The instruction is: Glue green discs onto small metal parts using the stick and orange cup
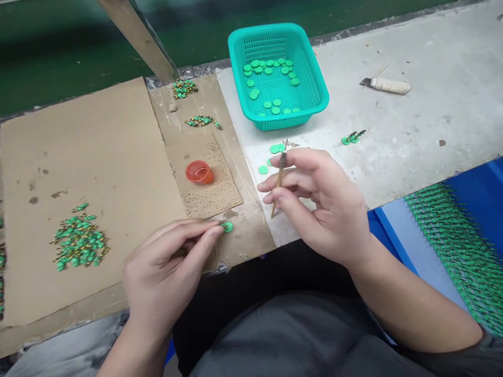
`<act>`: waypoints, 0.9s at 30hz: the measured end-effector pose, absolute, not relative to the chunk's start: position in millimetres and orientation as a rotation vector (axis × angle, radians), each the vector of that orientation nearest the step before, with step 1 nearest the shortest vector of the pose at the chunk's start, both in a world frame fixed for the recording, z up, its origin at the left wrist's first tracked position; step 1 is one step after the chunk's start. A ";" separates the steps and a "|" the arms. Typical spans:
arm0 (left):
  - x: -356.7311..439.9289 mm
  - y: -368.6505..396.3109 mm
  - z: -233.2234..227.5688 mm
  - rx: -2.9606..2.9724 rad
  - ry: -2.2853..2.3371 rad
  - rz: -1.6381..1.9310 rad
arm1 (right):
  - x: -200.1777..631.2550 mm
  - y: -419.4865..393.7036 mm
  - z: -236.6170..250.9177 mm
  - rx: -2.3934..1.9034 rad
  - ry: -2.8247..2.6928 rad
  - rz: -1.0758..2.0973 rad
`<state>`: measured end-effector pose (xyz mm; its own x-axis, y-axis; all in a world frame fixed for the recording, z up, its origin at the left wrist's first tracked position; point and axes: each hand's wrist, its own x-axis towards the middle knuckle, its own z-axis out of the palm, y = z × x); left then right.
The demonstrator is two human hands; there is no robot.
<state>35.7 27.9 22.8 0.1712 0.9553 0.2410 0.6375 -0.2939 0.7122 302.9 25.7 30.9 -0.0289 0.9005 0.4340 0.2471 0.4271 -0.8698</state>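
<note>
My left hand (168,267) is closed in a pinch near the table's front edge. Between its thumb and forefinger sits a small green disc (228,226), like a button, partly covered by the fingertips. My right hand (320,204) grips a thin wooden stick (280,180) with a dark wrapped upper end and a fine needle-like tip pointing up. Behind the right fingertips, a few loose green discs (263,169) lie on the white surface. A small red cup (199,173) of liquid stands on a speckled cardboard piece (228,196), beyond my left hand.
A turquoise basket (320,99) holding several green discs stands at the back. Small green-and-gold pieces (80,241) form a pile on the left cardboard (110,141). A wrapped-handle blade (391,85) and two discs with dark stems (353,138) lie right. Rows of green pieces (459,251) fill a lower blue tray.
</note>
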 end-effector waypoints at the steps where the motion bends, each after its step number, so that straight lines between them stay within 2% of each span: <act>1: 36.0 28.2 23.0 2.019 1.492 0.938 | 304.2 25.0 32.4 -1.058 -1.574 0.687; 5: 37.2 28.3 22.9 2.105 1.437 0.961 | 313.3 21.6 38.0 -1.128 -1.750 0.581; 14: 32.0 24.2 13.4 2.330 1.282 1.038 | 312.3 17.7 36.1 -1.064 -1.898 0.629; 20: 36.8 26.8 14.4 2.278 1.342 1.060 | 280.4 41.1 24.8 -0.907 -1.932 0.778; 27: 37.8 25.9 17.5 2.278 1.330 1.048 | 273.6 45.8 25.9 -0.991 -2.023 0.860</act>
<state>37.8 25.9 17.5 0.3044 0.8452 0.4393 0.6250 -0.5253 0.5775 273.6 45.8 25.9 -0.4502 0.8396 0.3039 0.3642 0.4834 -0.7961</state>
